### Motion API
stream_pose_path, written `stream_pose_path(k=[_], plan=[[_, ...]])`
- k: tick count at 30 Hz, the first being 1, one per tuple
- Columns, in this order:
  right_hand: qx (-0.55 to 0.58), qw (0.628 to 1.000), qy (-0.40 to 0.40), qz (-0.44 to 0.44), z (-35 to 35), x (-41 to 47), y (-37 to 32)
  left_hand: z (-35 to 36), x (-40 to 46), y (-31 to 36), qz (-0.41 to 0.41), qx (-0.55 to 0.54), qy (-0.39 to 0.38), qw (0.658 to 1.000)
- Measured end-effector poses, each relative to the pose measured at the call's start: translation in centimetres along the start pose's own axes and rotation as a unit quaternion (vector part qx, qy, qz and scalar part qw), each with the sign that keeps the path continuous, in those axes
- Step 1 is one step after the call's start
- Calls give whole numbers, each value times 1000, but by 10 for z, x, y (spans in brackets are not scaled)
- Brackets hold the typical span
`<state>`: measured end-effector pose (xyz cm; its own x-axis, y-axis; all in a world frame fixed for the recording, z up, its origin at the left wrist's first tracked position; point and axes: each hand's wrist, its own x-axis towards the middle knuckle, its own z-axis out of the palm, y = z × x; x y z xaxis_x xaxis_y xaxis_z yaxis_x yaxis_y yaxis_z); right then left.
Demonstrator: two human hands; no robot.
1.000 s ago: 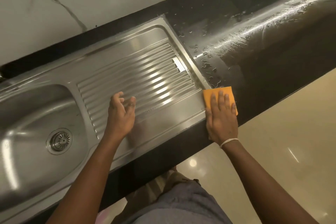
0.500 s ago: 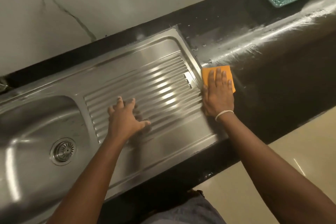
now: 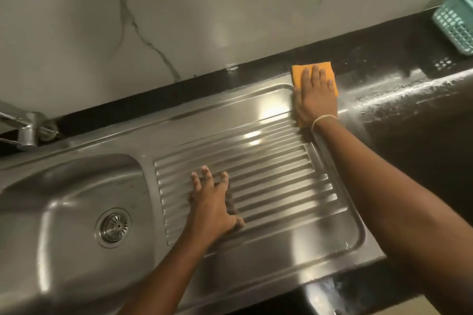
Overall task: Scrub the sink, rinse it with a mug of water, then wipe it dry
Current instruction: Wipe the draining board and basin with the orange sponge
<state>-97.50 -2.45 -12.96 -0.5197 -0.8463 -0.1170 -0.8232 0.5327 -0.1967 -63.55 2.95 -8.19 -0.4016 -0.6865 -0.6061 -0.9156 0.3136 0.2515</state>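
The steel sink (image 3: 64, 199) has a basin at left with a round drain (image 3: 113, 227) and a ribbed drainboard (image 3: 268, 169) at right. My right hand (image 3: 313, 94) presses flat on an orange cloth (image 3: 299, 73) at the drainboard's far right corner, where steel meets the black counter. My left hand (image 3: 211, 202) rests on the ribs near the basin, fingers spread, holding nothing.
A tap (image 3: 24, 125) stands at the far left behind the basin. A teal plastic basket (image 3: 454, 20) sits on the black counter (image 3: 414, 135) at the far right. Streaks of water shine on the counter. A marble wall runs along the back.
My right hand has slid the orange cloth away from me, along the drainboard's right edge from the front to the back corner. My left hand has settled flat on the ribs.
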Motion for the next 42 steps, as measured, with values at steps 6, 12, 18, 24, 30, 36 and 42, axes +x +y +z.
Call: stream_pose_path(k=[6,12,18,24,30,36,42], plan=[[47,998,18,-38,-7,58,-9,3,1,1,12,-16,-7,1000],[100,992,71,14,3,68,-57,5,-1,-2,27,-28,-7,999],[102,984,134,64,29,61,-125,9,3,-6,57,-17,7,998],[60,986,138,66,52,42,-197,8,-2,-27,172,-71,61,981],[56,988,142,4,88,0,-314,-21,-34,-129,157,-346,170,909],[77,982,140,-99,118,-42,-432,-35,-70,-230,118,-362,229,896],[135,958,131,-215,137,-62,-497,0,-105,-288,65,-395,254,880]])
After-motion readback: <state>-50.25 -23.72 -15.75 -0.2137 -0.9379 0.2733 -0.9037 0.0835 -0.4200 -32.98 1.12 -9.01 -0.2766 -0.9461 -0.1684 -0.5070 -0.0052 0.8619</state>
